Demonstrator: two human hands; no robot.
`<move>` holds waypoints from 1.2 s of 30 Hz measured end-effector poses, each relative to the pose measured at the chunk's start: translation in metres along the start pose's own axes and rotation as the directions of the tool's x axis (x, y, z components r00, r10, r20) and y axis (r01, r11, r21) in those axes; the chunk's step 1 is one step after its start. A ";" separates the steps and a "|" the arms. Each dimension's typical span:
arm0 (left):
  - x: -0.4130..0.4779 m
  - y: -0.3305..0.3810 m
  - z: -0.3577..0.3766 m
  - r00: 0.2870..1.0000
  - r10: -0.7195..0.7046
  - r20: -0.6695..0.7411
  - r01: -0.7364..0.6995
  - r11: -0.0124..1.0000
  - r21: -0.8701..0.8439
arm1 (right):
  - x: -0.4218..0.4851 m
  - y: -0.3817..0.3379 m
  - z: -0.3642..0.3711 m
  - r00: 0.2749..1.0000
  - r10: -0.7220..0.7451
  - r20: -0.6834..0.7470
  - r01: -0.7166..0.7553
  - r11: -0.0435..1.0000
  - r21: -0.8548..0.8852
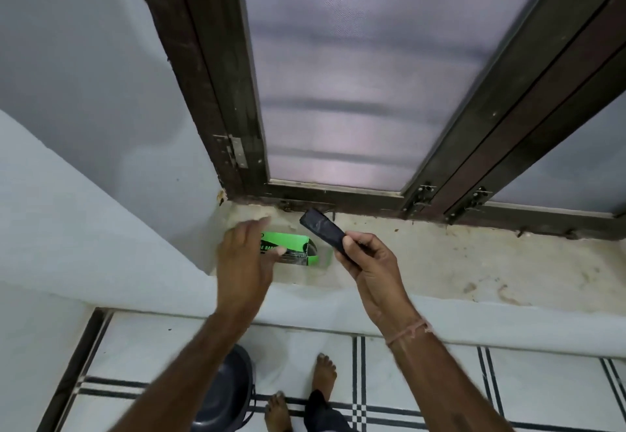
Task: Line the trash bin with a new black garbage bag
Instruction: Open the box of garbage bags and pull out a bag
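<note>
1. The right hand [367, 262] pinches the bag [321, 228] by its near end, fingers curled round it. The rest of the bag juts up and left past the fingertips, in the air above the sill [440, 262].
2. The bag is a tight, flat black bundle, narrow, creased and faintly glossy.
3. The left hand [245, 255] holds nothing and its fingers are fairly straight. It is blurred over the left end of a green box [291, 243], and I cannot tell if it touches.
4. The box lies on the sill between the hands, its open end toward the right hand, something dark inside.
5. Beyond both hands stands a frosted window [355, 76] in a dark frame.
6. Below the left forearm, the dark bin [225, 394] sits on the tiled floor [440, 381], partly hidden by that arm, just left of bare feet [325, 374].
7. A thread [410, 330] circles the right wrist.
</note>
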State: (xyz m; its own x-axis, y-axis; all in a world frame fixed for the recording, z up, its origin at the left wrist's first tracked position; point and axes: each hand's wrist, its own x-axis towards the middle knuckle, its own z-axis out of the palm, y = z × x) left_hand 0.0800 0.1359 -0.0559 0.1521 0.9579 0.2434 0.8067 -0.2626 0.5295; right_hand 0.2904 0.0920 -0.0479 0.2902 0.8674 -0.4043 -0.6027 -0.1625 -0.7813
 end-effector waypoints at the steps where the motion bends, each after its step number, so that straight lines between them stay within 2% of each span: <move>1: 0.000 0.018 0.000 0.994 -0.092 0.064 0.105 0.961 -0.257 | -0.001 0.001 0.006 1.000 -0.009 0.013 0.009 1.000 0.004; 2: 0.001 0.036 0.002 0.960 -0.199 0.199 0.272 0.833 -0.481 | -0.003 0.002 0.011 0.999 -0.021 0.026 0.021 1.000 -0.004; 3: 0.003 0.050 0.004 0.907 -0.281 0.314 0.420 0.652 -0.631 | -0.005 0.002 0.017 0.999 -0.029 0.044 0.030 0.999 -0.031; 4: 0.006 0.060 0.006 0.868 -0.327 0.374 0.494 0.495 -0.715 | -0.007 0.002 0.022 0.997 -0.035 0.062 0.039 0.997 -0.069; 5: 0.009 0.064 0.008 0.850 -0.360 0.385 0.513 0.396 -0.762 | -0.009 0.002 0.028 0.996 -0.035 0.084 0.044 0.994 -0.105; 7: 0.012 0.064 0.005 0.844 -0.396 0.363 0.495 0.311 -0.811 | -0.013 0.003 0.040 0.993 -0.029 0.117 0.048 0.986 -0.157; 11: 0.010 0.052 -0.005 0.870 -0.277 0.408 0.484 0.325 -0.812 | -0.016 0.004 0.056 0.995 -0.035 0.096 0.059 0.964 -0.261; 13: 0.005 0.048 -0.003 0.854 -0.246 0.459 0.515 0.277 -0.811 | -0.017 0.004 0.058 0.997 -0.017 0.080 0.037 0.963 -0.266; 15: 0.001 0.047 0.001 0.821 -0.234 0.522 0.565 0.189 -0.803 | -0.019 0.002 0.058 0.999 0.008 0.047 0.006 0.962 -0.271; 19: -0.003 0.059 0.003 0.721 -0.265 0.640 0.652 -0.051 -0.756 | -0.019 0.005 0.058 0.999 0.021 -0.050 -0.037 0.937 -0.348; 25: -0.001 0.063 -0.001 0.698 -0.338 0.631 0.655 -0.054 -0.754 | -0.009 0.009 0.062 0.977 0.080 -0.200 -0.134 0.953 -0.271; 29: -0.004 0.070 -0.005 0.639 -0.304 0.707 0.699 -0.156 -0.698 | -0.006 0.008 0.069 0.976 0.037 -0.216 -0.086 0.972 -0.221; 31: -0.006 0.072 -0.008 0.631 -0.282 0.723 0.715 -0.150 -0.683 | -0.010 0.006 0.072 0.973 0.027 -0.231 -0.075 0.976 -0.203; 34: -0.008 0.068 -0.007 0.693 -0.255 0.674 0.691 -0.033 -0.722 | -0.022 0.000 0.070 0.991 0.023 -0.134 -0.062 0.953 -0.296; 36: -0.009 0.067 -0.009 0.715 -0.249 0.654 0.672 -0.017 -0.741 | -0.028 -0.001 0.066 0.999 -0.036 0.003 0.034 0.897 -0.441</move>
State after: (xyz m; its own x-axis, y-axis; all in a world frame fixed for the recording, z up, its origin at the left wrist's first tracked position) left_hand 0.1271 0.1084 -0.0151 0.2810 0.8257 -0.4892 -0.3348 0.5621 0.7563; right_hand 0.2337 0.0989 -0.0046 0.3099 0.8740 -0.3742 -0.2024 -0.3239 -0.9242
